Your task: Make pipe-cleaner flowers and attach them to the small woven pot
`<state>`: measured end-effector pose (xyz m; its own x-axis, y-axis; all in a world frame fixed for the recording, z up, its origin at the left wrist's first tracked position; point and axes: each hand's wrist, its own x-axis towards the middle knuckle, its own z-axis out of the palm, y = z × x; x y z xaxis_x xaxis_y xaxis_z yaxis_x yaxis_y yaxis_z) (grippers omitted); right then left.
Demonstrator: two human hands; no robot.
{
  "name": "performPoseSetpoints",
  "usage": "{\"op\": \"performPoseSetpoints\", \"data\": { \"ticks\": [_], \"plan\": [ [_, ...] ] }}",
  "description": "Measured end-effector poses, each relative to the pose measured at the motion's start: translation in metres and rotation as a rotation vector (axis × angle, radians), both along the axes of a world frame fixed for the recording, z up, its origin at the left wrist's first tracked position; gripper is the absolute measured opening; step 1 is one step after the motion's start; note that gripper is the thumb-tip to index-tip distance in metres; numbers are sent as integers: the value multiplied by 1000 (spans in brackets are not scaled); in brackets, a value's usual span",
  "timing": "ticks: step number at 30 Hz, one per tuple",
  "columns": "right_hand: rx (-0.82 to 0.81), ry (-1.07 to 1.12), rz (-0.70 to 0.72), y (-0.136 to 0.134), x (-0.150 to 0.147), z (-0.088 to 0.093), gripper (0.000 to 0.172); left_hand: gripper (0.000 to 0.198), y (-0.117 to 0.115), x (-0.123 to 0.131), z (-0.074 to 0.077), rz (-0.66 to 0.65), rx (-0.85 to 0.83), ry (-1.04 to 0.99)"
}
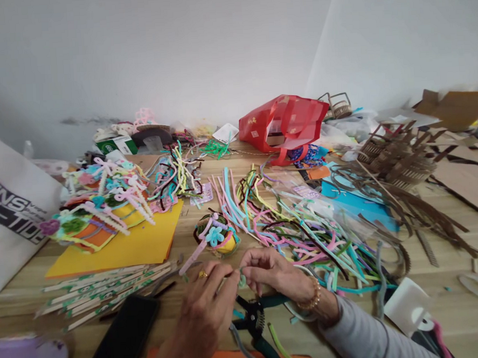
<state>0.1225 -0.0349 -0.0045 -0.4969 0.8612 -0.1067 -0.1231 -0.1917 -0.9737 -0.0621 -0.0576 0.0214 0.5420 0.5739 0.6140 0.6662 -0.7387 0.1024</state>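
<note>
My left hand point(206, 305), with a ring on one finger, and my right hand point(275, 276), with a beaded bracelet at the wrist, meet in front of me. Their fingertips pinch a small pale green pipe cleaner piece point(242, 279) between them, mostly covered by the fingers. Below them lie dark-handled pliers point(253, 319). Just beyond the hands sits a small pipe cleaner basket decoration point(222, 238) with a blue flower. A loose green pipe cleaner point(279, 344) and a grey one point(243, 346) lie nearer to me.
Loose pipe cleaners point(327, 238) spread across the right middle. On the left, finished decorations point(111, 200) rest on yellow sheets point(162, 240), with wrapped sticks point(104, 290) and a black phone point(123, 337) nearer. A red bag point(260, 126) and brown woven baskets point(403, 158) stand farther back.
</note>
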Motion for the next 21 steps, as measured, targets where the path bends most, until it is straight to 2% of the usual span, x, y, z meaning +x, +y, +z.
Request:
{"op": "performPoseSetpoints", "data": {
  "ticks": [4,9,13,17,21],
  "plan": [
    [46,-17,-17,-4,-1,1,37,21,3,1,-1,13,-224,-116],
    [311,-220,-32,-7,2,10,23,17,11,-6,7,105,-776,-191],
    [486,-331,-28,-6,7,17,16,23,17,-9,7,27,-1119,-308],
    [396,-295,-20,-2,9,18,20,23,21,-4,0,-75,-1306,-476],
    [242,-160,-23,0,8,17,28,18,21,2,-4,-75,-1354,-638]
  ]
}}
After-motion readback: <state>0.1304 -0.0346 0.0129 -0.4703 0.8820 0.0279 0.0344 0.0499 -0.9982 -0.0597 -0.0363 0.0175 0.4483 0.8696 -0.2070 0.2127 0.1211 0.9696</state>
